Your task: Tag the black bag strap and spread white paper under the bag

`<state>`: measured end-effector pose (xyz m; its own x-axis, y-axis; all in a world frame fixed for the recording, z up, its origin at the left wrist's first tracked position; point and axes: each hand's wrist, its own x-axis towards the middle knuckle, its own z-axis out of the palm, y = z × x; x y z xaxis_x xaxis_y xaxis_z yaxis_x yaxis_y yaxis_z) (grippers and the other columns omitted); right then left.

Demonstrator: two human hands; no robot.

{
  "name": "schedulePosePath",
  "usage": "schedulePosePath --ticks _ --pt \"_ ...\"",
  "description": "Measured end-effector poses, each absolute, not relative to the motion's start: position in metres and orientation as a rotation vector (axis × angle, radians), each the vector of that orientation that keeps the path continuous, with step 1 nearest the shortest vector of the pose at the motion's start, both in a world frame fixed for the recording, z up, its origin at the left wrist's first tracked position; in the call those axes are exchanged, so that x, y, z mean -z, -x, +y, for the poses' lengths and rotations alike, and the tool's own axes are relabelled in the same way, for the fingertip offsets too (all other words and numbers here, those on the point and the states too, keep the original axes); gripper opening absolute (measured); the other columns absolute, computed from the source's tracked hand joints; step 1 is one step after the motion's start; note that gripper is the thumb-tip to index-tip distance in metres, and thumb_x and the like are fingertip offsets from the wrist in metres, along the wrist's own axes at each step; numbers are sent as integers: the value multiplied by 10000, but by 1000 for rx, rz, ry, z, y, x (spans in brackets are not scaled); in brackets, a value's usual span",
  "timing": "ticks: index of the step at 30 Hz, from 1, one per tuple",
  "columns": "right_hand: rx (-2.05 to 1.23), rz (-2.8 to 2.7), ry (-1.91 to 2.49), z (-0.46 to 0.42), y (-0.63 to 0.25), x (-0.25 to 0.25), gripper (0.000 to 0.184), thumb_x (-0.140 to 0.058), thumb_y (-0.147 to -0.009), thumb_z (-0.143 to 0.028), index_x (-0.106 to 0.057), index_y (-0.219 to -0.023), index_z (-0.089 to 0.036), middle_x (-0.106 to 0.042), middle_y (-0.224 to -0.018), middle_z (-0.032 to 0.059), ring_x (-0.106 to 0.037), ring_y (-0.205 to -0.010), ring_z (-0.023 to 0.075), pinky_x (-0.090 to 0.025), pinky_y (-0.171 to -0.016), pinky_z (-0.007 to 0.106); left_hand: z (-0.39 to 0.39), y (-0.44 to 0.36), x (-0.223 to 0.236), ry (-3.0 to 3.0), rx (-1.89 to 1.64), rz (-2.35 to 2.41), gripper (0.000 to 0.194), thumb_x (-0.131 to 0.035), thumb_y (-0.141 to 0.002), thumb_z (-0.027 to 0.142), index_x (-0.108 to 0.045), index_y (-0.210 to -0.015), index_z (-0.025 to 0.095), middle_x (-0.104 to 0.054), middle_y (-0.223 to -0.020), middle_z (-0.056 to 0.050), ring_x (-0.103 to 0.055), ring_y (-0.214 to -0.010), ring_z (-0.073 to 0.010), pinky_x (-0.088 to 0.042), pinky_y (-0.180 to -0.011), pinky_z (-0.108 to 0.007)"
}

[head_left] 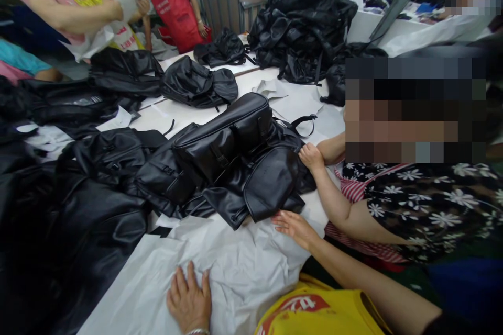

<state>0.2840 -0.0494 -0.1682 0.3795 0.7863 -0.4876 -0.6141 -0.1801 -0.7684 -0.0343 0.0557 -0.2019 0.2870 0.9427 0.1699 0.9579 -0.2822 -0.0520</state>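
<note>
My left hand [190, 296] lies flat on a creased white sheet [243, 251], its fingers spread and nothing in it. Stretched out to the right, my right hand [293, 227] has its fingers extended at the lower edge of a black backpack [271, 180]; the fingertips appear to touch its flap, though the thumb side is partly hard to make out. Another black bag [223, 138] with buckled front pockets lies on its side just behind. A co-worker's hand [312, 157] rests at the backpack's right side.
Black bags [98, 225] crowd the left side, and a tall pile of backpacks [302, 15] stands at the back. A co-worker in a flowered top [440, 204] is close on my right. Two people in aprons [176, 8] stand across the table [255, 76].
</note>
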Motion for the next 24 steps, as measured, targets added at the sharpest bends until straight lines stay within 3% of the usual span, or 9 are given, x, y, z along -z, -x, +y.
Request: schedulePosePath --ticks 5,12,17,24 --pt "-1313 22 1039 -27 -273 167 452 -699 -691 -493 -553 -891 -115 -587 -895 133 -555 -864 228 -470 -707 293 56 34 200 2401 186 -1777 520 -366 -798 427 -402 -1227 136 -328 -1330 -168 -275 -1233 -291 -258 -984 -465" --pt "-1296 -36 951 -5 -270 157 402 -651 -737 -476 -503 -905 -143 -573 -947 117 -527 -940 257 -412 -862 419 58 35 201 2412 237 -1736 520 -411 -780 411 -403 -1227 147 -332 -1330 -172 -294 -1226 -300 -283 -964 -483" --pt "-1312 -99 939 -5 -279 150 342 -643 -745 -382 -480 -927 -143 -535 -1052 142 -473 -1021 291 -408 -858 462 59 37 204 2416 261 -1720 552 -433 -764 427 -378 -1246 165 -345 -1327 -164 -305 -1221 -309 -304 -948 -486" --pt "-1378 59 759 1 -264 151 496 -657 -726 -443 -436 -1071 -163 -439 -1192 134 -402 -1097 293 -433 -816 451 63 41 219 2350 339 -1710 584 -419 -764 436 -305 -1288 205 -361 -1326 -136 -358 -1187 -307 -340 -910 -476"
